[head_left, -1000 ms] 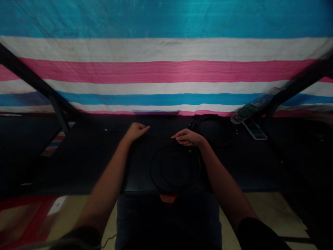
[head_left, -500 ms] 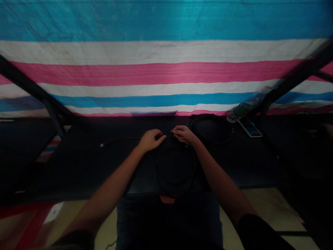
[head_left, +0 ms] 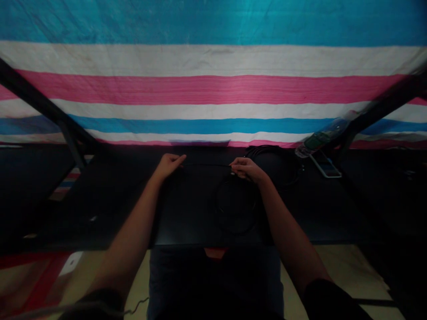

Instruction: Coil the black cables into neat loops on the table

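A thin black cable (head_left: 207, 165) runs nearly straight between my two hands, just over the black table. My left hand (head_left: 169, 165) is closed on its left part, thumb pointing right. My right hand (head_left: 247, 169) pinches the cable at the other end of the taut stretch. Below my right hand hangs or lies a loose loop of the same dark cable, hard to make out against the table. A small pale tip (head_left: 93, 218), probably the cable's end, shows blurred at the left on the table.
Behind my right hand lies a coil of black cables (head_left: 276, 166). A clear plastic bottle (head_left: 325, 135) leans by the right frame bar, beside a phone (head_left: 327, 164). A striped sheet (head_left: 213, 89) hangs behind the black table (head_left: 193, 231). Dark slanted bars stand at both sides.
My left hand has moved left and my right hand slightly right, so the cable between them is stretched out. The loop has become smaller, and the pale tip has moved down and left.
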